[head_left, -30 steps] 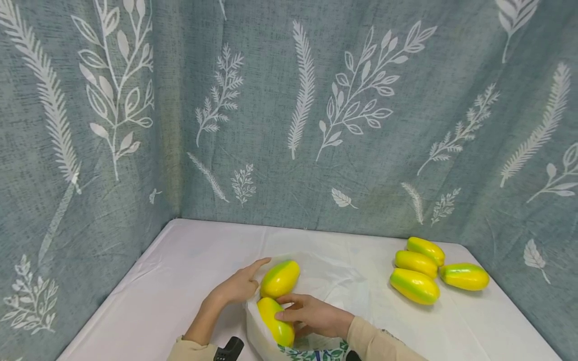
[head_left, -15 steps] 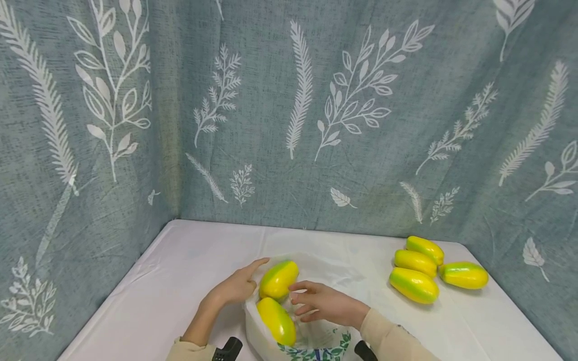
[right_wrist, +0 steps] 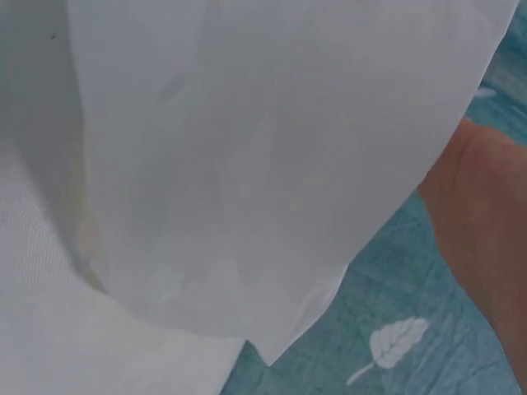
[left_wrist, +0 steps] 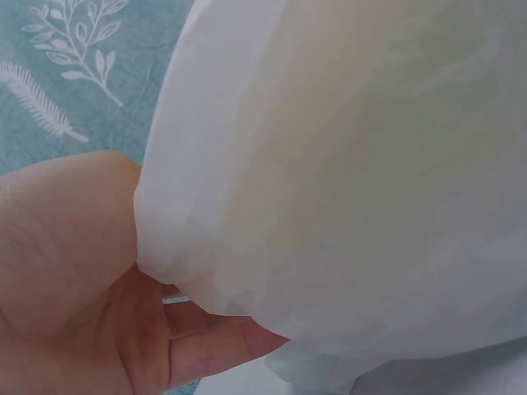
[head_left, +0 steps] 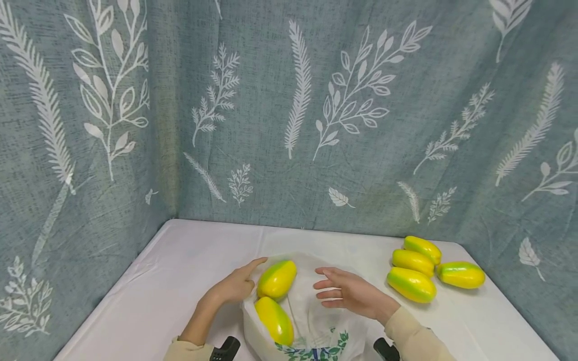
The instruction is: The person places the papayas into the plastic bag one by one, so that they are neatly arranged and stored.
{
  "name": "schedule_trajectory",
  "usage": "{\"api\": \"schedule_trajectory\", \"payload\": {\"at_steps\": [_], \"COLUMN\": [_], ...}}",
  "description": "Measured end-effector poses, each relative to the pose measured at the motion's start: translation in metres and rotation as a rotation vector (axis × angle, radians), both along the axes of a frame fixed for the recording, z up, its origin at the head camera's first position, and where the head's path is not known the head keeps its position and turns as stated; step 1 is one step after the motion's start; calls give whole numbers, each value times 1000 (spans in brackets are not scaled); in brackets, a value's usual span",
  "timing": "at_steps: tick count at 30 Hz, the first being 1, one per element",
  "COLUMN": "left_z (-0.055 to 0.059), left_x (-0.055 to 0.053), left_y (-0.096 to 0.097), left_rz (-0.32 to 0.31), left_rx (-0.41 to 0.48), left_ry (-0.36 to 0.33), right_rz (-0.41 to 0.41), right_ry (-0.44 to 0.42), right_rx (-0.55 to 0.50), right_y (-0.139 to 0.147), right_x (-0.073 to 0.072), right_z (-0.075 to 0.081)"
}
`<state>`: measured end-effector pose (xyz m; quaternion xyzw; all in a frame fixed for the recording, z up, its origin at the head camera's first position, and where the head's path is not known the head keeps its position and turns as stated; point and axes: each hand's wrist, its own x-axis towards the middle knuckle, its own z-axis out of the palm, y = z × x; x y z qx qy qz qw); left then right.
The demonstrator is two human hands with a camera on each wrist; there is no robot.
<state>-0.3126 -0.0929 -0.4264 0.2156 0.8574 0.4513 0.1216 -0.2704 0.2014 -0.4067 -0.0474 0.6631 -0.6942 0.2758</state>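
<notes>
A white plastic bag (head_left: 311, 321) with a green leafy print stands at the front of the table, its mouth open. Two yellow-green papayas lie inside along its left side: a rear papaya (head_left: 277, 280) and a front papaya (head_left: 274, 320). My left hand (head_left: 232, 287) holds the bag's left rim, index finger stretched along it; the left wrist view shows the bag's film (left_wrist: 329, 189) covering part of the fingers. Over the bag's right side my right hand (head_left: 345, 292) hovers with spread fingers and nothing in it. In the right wrist view, bag film (right_wrist: 247, 164) hides most of that hand.
Several more papayas (head_left: 411, 285) lie grouped at the right rear of the white-covered table (head_left: 198, 250). A blue-green curtain (head_left: 271, 125) with white leaf patterns closes off the back and both sides.
My right hand has let go of the front papaya in the bag and moved right and up, its fingers opening. The left hand has stayed at the rim.
</notes>
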Motion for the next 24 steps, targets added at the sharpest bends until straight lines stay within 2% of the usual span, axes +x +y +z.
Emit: {"api": "schedule_trajectory", "payload": {"at_steps": [18, 24], "left_z": [-2, -3], "left_x": [-1, -3], "left_y": [0, -1], "left_rz": [-1, -7], "left_rx": [-5, -1], "left_ry": [3, 5], "right_rz": [-134, -204], "right_ry": [15, -12], "right_rx": [-97, -150], "right_y": [45, 62], "right_x": [0, 4], "right_z": [-7, -7]}}
